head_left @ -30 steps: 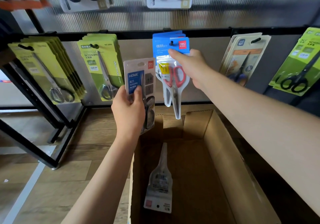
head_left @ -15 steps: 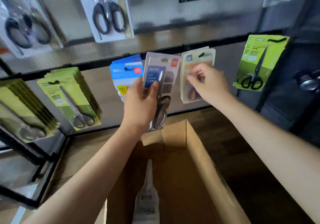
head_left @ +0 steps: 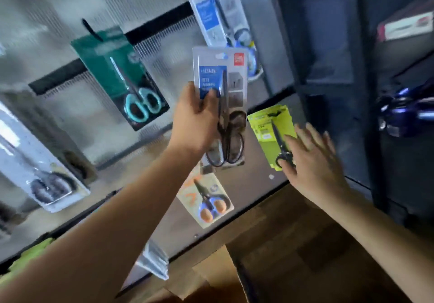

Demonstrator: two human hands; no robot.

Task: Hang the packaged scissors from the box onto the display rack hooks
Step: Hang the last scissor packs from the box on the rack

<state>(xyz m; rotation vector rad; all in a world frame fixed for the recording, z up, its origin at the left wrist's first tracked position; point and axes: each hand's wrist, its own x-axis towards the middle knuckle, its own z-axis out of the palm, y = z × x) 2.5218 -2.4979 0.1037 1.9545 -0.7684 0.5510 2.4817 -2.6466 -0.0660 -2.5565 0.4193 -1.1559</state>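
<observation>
My left hand [head_left: 196, 120] grips a grey scissors pack with a blue label [head_left: 223, 91], held upright in front of the display rack. Just above it a matching grey-and-blue pack [head_left: 218, 18] hangs on a hook. My right hand [head_left: 312, 161] is spread with straight fingers and holds nothing, in front of a lime-green scissors pack [head_left: 273, 129] hanging on the rack. Only the far rim of the cardboard box [head_left: 211, 277] shows at the bottom edge. The view is tilted and blurred.
A dark green pack with teal-handled scissors [head_left: 122, 77] hangs at left. A beige pack with orange-and-blue scissors [head_left: 206, 201] hangs low in the middle. A clear pack with black scissors [head_left: 42, 173] is at far left. Dark shelving [head_left: 328, 44] stands at right.
The view swung up and to the right. My left hand raised the grey pack toward the upper row. My right hand left the beige pack and now spreads by the lime-green one.
</observation>
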